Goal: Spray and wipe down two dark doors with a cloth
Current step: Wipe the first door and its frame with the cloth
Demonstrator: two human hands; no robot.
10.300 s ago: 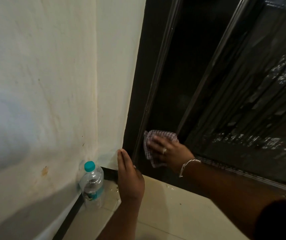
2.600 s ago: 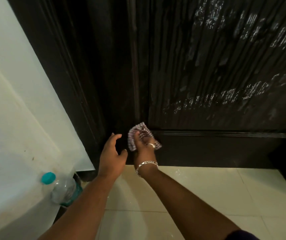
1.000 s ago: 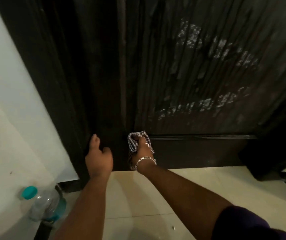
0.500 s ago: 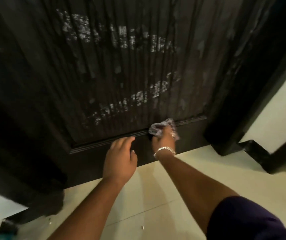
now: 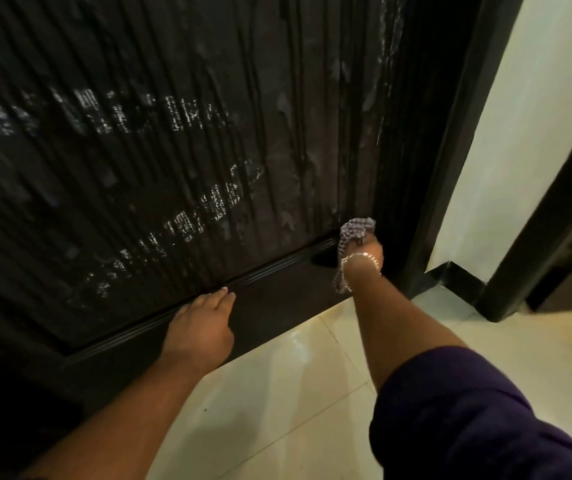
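Note:
A dark ribbed door [image 5: 159, 140] fills most of the view, with pale wet streaks across its lower half. My right hand [image 5: 367, 245] grips a checked cloth [image 5: 355, 232] and holds it against the door's lower right corner, at the moulding above the bottom rail. A loose end of the cloth hangs down beside my wrist. My left hand [image 5: 199, 323] rests with straight fingers on the bottom rail, to the left of the cloth. The spray bottle is out of view.
The dark door frame [image 5: 450, 140] stands right of the door, then a white wall [image 5: 527, 133] with a dark skirting. Another dark frame [image 5: 554, 230] rises at the far right. Glossy cream floor tiles [image 5: 295, 393] lie below the door.
My right hand has slid the cloth to the right along the bottom moulding, up to the door's right corner. My left hand has followed rightwards along the bottom rail. The bottle has left the view.

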